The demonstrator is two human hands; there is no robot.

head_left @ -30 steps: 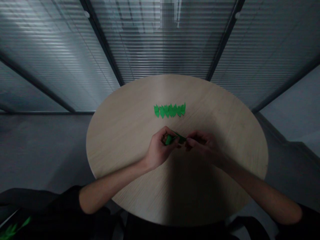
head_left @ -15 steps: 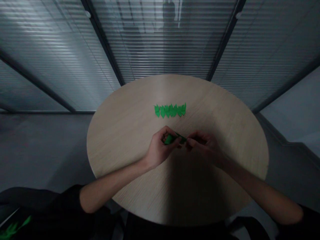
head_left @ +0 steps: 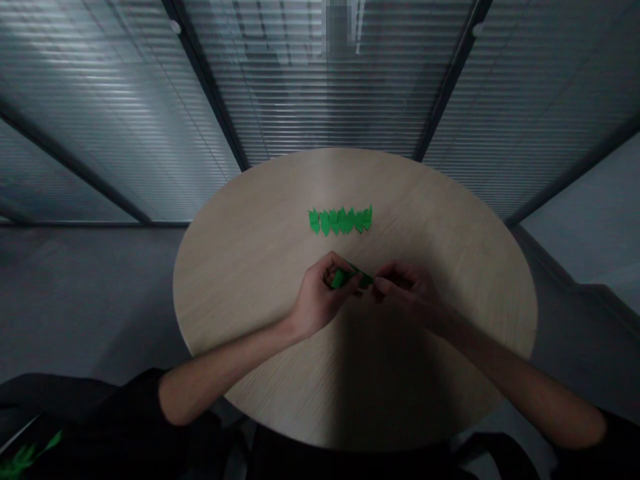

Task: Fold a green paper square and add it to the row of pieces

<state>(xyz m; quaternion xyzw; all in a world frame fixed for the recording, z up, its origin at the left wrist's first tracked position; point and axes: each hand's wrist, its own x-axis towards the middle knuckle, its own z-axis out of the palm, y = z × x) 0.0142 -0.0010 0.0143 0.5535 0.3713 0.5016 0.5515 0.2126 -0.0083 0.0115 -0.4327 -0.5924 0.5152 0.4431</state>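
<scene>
A piece of green paper [head_left: 342,277], partly folded or curled, is held between both hands above the table. My left hand [head_left: 320,293] is closed around it, thumb pressed on the near side; the fingers cover much of the paper. The fingertips of my right hand [head_left: 407,290] pinch its right end. Just beyond the hands, several small green folded paper pieces [head_left: 341,221] with pointed ends lie side by side in a row. How the held piece is folded cannot be made out in the dim light.
The round wooden table [head_left: 240,247] stands before a glass wall with blinds [head_left: 330,113]. More green pieces [head_left: 25,460] lie on something dark at the lower left. A dark chair part [head_left: 495,453] shows at the bottom right. A shadow falls across the near tabletop.
Both hands stay nearly in place, still gripping the green paper; its visible part in my left hand has shifted very slightly. The row on the table is unchanged.
</scene>
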